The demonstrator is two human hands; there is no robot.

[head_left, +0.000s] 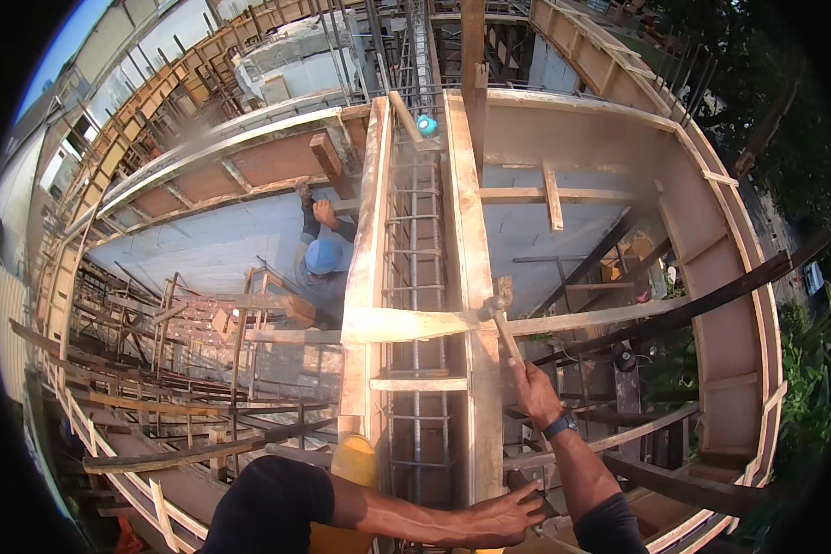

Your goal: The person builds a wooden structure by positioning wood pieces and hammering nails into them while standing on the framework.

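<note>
My right hand is closed around the wooden handle of a hammer. The hammer's head is at the right end of a short wooden crosspiece, which spans two long formwork boards. The left board and right board flank a rebar cage. Below it, my left hand reaches across to the right board, fingers spread, beside a dark piece of wood. Nearer me, a second crosspiece bridges the boards.
Below on the left, a co-worker in a blue helmet raises both hands to a wooden upright. A turquoise round thing sits at the cage's far end. Timber props stand below; formwork curves along the right.
</note>
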